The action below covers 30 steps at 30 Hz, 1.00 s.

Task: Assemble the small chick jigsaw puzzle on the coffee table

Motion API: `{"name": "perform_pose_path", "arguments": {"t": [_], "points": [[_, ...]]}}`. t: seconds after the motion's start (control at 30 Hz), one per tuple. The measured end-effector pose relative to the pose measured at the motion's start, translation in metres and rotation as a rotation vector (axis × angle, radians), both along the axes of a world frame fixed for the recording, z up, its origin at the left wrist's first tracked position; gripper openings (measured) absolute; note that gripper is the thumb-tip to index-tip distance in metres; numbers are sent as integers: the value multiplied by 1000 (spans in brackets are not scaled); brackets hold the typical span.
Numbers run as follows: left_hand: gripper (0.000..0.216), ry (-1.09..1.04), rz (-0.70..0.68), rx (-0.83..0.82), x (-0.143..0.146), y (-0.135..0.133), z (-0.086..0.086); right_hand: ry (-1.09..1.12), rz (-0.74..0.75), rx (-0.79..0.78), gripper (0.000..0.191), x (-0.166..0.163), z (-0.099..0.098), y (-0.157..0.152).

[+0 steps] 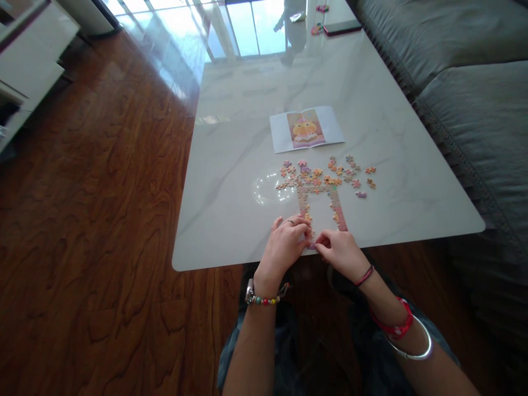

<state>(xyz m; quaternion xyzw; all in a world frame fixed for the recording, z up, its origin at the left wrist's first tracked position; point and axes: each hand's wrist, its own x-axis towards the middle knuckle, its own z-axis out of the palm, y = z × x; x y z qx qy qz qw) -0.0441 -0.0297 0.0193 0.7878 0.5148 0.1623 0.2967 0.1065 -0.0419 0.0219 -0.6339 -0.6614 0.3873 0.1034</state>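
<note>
A partly joined jigsaw puzzle border (pixel 340 218) lies at the near edge of the table, its middle bare. My left hand (pixel 285 242) bends over the border's lower left corner, fingers curled and fingertips on the pieces there. A small purple puzzle piece (pixel 312 246) shows between both hands. My right hand (pixel 341 252) pinches at this piece with thumb and index finger, close to the left fingertips. Both hands partly hide the bottom row. Loose puzzle pieces (pixel 317 172) lie scattered just beyond the border's top side.
Behind the loose pieces lies a folded sheet with a printed picture (pixel 306 128). A dark phone-like slab (pixel 342 27) and small colourful items sit at the far end of the marble-look table (pixel 231 220). A grey sofa (pixel 478 104) runs along the right.
</note>
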Motion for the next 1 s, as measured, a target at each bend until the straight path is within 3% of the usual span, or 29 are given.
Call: {"name": "perform_pose_path", "arguments": {"t": [0.53, 0.8, 0.93, 1.0], "points": [[12, 26, -1, 16, 4, 0, 2, -26, 32, 55, 10, 9, -9, 4], [11, 47, -8, 36, 6, 1, 6, 82, 25, 58, 13, 13, -4, 7], [13, -37, 1, 26, 3, 13, 11, 295, -186, 72, 26, 38, 10, 30], [14, -103, 20, 34, 1, 24, 15, 312, -337, 178, 30, 56, 15, 45]]}}
